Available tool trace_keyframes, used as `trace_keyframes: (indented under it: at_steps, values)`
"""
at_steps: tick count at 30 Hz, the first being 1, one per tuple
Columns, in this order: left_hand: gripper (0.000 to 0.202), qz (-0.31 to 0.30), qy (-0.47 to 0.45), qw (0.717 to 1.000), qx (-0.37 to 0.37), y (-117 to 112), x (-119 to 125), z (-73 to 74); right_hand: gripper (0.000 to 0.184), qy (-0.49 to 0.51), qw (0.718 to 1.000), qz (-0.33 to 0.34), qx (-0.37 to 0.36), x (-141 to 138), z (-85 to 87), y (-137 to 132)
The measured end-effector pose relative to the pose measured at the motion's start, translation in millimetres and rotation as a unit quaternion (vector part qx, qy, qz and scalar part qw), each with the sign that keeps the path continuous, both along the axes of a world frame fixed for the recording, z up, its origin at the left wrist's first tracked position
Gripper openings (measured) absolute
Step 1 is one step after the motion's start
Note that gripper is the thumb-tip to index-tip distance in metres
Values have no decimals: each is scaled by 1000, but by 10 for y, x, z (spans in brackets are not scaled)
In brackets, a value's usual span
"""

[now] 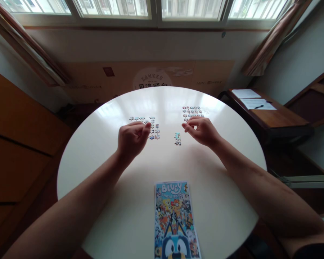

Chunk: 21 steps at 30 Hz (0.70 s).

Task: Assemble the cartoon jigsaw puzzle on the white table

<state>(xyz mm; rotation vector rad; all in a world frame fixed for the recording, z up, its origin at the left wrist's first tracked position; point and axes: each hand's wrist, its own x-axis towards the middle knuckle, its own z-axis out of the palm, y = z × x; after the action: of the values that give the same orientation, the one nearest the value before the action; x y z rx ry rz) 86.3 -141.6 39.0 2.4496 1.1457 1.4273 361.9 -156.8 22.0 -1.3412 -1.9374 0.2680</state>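
- Head view, the only one: I have both hands over a white round bench, with jigsaw pieces in three lots on it.
- My left hand is curled, thumb toward the middle, partly covering the left pieces, which lie spread in loose rows. I cannot tell whether this grip has a piece in it.
- My right hand has thumb and forefinger drawn near each other, just beside the lower edge of the right pieces, which lie in a tidy grid. I cannot tell whether anything sits between the fingertips.
- A small block lies between my hands, nearer the right; its pieces look joined.
- The picture lies nearest me, well apart from the pieces.
- I judge the step in hand to be early: choosing and fitting single pieces, with most lying loose.
- The next move, I judge, calls for a light fingertip pinch, the piece turned to match an edge of the block.
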Motion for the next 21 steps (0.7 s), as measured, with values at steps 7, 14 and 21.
trace_keyframes:
  at_steps: [7,14,21]
  values:
    - [55,84,-148,985,-17,262,-276,63,58,39,999,28,-8,-12,-15,-16]
    - [48,119,-204,971,-45,377,-420,85,18,-55,986,155,-17,-37,-80,-14]
    - [44,112,-230,962,-90,428,-466,46,20,-113,975,186,-39,-34,-131,-48]
